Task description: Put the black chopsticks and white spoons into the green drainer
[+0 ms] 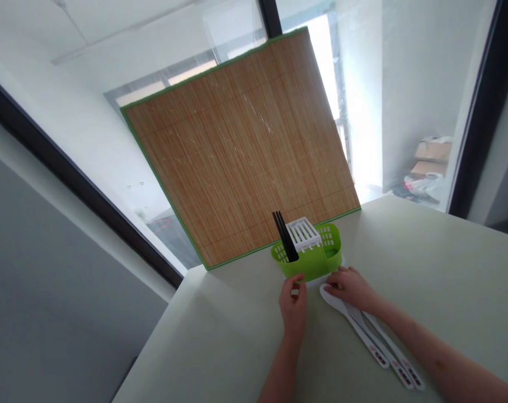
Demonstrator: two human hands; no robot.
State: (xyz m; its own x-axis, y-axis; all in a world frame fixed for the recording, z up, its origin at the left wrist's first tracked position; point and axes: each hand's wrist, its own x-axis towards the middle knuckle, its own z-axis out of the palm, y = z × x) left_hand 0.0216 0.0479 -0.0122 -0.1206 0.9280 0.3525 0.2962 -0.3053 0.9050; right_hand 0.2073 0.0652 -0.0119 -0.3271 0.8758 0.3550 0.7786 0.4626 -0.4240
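Observation:
A bright green utensil holder [315, 267] with lattice sides stands on a white base tray [318, 282]. Several black chopsticks [285, 238] lean upright at its left end. A white slotted rack [304, 234] sits tilted on top of the middle. My left hand [294, 305] is at the holder's lower front left, its fingers curled against the bottom edge. At the front right, my right hand [351, 286] has bent fingers on the base's edge, above the heads of the white spoons [363, 330]. Three spoon handles fan out below my right forearm. Both hands' fingertips are partly hidden.
A bamboo mat [241, 151] with green edging stands propped against the window behind the holder. Everything rests on a pale table [220, 336]. A dark window frame [86, 190] runs along the left. Cardboard boxes [432, 154] lie beyond the glass.

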